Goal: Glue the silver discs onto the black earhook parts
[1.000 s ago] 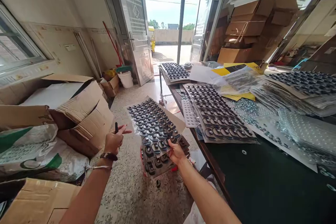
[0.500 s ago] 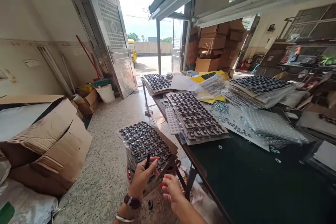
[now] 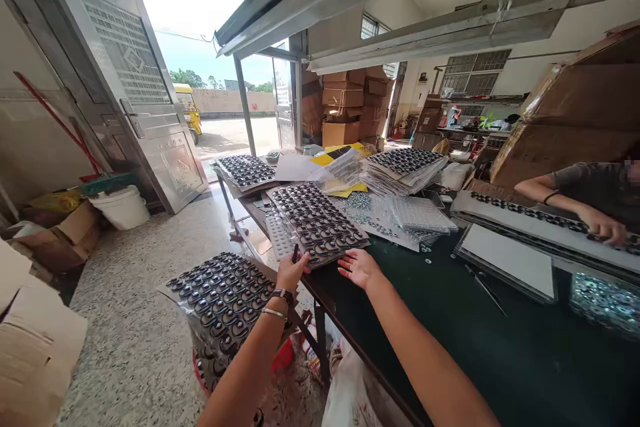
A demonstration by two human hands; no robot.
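My left hand (image 3: 290,272) is closed round a thin black pen and hovers at the near corner of a stack of trays (image 3: 316,221) filled with small black parts, lying on the dark green table (image 3: 480,340). My right hand (image 3: 359,267) is open, palm up, fingers spread, at the stack's near right edge, holding nothing. A second pile of the same black-part trays (image 3: 220,297) rests low to the left, beside the table, below my left forearm. My left wrist carries a watch and a bangle.
More tray stacks (image 3: 404,165) and clear blister sheets (image 3: 419,213) lie further back on the table. A seated person (image 3: 590,195) reaches over a long tray at the right. A white bucket (image 3: 123,207), cardboard boxes (image 3: 345,110) and the open door (image 3: 135,80) lie beyond.
Both hands let go of the low tray pile and rose to the stack on the table. The view swung right and up, bringing the seated person in.
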